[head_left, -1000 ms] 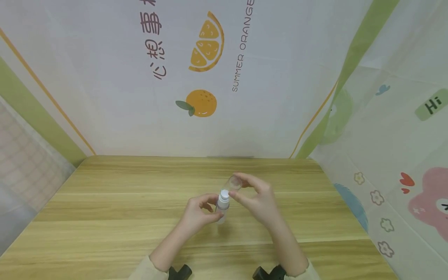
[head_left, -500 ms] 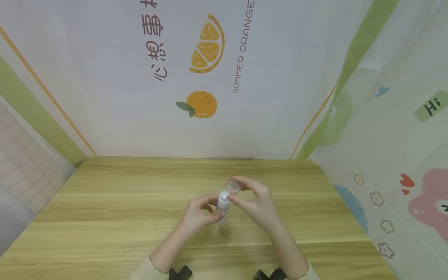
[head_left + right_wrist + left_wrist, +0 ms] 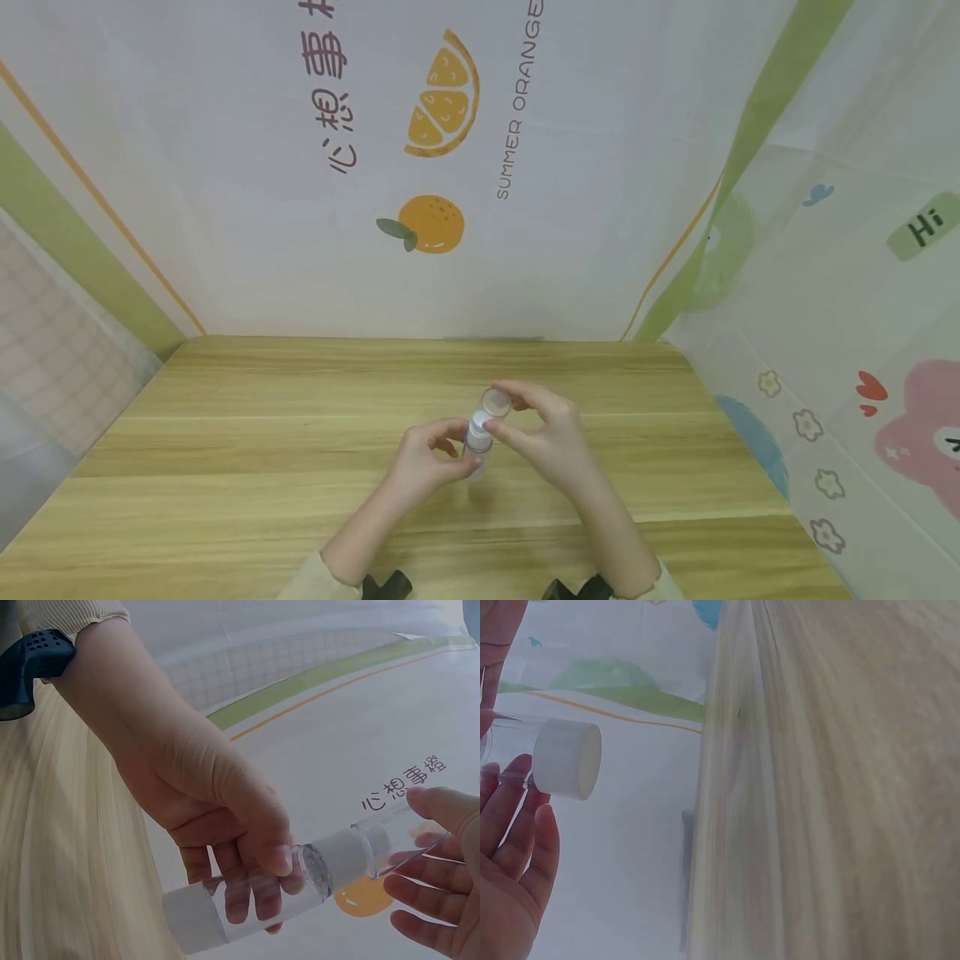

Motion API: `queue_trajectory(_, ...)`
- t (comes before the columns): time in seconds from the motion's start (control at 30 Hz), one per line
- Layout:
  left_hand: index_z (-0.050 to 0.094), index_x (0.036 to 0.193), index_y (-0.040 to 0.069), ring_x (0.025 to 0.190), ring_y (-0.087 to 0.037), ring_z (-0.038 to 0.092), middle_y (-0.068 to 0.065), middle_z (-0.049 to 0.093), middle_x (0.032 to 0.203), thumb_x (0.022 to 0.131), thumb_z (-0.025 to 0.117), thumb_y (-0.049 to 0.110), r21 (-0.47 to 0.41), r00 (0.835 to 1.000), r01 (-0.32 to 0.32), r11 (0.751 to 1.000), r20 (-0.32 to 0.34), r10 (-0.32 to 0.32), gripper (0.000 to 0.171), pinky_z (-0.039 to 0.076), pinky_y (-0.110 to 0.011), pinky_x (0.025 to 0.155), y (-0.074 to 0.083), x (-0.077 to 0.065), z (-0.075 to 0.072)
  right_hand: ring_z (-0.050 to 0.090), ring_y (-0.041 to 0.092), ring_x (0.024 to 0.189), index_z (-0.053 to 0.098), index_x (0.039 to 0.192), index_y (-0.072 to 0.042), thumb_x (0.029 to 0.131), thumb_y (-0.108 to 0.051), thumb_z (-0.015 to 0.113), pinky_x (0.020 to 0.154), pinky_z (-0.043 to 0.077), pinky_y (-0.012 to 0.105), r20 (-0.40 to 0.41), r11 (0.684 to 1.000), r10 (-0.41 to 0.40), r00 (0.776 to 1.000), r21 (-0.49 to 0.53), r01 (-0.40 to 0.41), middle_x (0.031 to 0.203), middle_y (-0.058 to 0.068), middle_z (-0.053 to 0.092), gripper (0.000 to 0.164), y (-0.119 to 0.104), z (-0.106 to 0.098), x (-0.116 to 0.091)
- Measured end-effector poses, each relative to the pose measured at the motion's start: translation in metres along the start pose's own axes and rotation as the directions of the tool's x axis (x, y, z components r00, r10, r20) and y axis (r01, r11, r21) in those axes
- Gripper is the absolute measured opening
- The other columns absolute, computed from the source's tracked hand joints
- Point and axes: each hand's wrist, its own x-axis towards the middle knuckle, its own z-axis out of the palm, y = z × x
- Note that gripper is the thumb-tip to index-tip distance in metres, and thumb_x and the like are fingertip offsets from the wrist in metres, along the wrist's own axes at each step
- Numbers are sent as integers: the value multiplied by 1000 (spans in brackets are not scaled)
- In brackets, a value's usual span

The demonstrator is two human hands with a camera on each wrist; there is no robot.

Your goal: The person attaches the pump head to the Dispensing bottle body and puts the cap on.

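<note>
A small clear bottle [image 3: 477, 443] with a white top is held tilted above the table, gripped by my left hand [image 3: 429, 454] between thumb and fingers. In the right wrist view its clear body [image 3: 262, 904] ends in a white base [image 3: 193, 919], which also faces the left wrist view. A clear cap [image 3: 497, 403] is pinched between the thumb and fingers of my right hand [image 3: 553, 429]. The cap's open rim surrounds the tip of the bottle's white neck piece [image 3: 341, 859], and part of that white piece still shows outside the cap.
A wood-grain table [image 3: 300, 392] lies beneath both hands. Behind it hangs a white cloth [image 3: 262, 250] printed with oranges and lettering; another printed cloth [image 3: 847, 292] hangs at the right. Dark wrist devices [image 3: 577, 586] show at the bottom edge.
My right hand has brought the cap a little down and left, from beyond the bottle's white top to over its tip. My left hand and the bottle have barely moved.
</note>
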Motion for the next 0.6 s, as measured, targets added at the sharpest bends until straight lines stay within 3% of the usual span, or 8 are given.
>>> queue_trajectory(0.23, 67, 110, 4, 94, -16, 60, -2, 69, 101, 75, 80, 7, -2, 1000, -23, 1000, -4, 23, 37, 52, -39, 77, 0, 0, 0, 62, 15, 94, 66, 115, -4, 76, -10, 81, 84, 51, 36, 17, 1000, -6, 1000, 9, 6, 109, 1, 68, 43, -1, 2, 0)
queue_trajectory(0.6, 67, 110, 5, 95, -18, 60, -2, 69, 102, 74, 81, 4, -22, 1000, -8, 1000, 4, 8, 39, 51, -41, 78, 1, 0, 1, 63, 13, 93, 67, 114, -4, 75, -11, 82, 83, 51, 33, 31, 1000, 8, 999, 0, -8, 107, -1, 69, 42, 1, 2, 0)
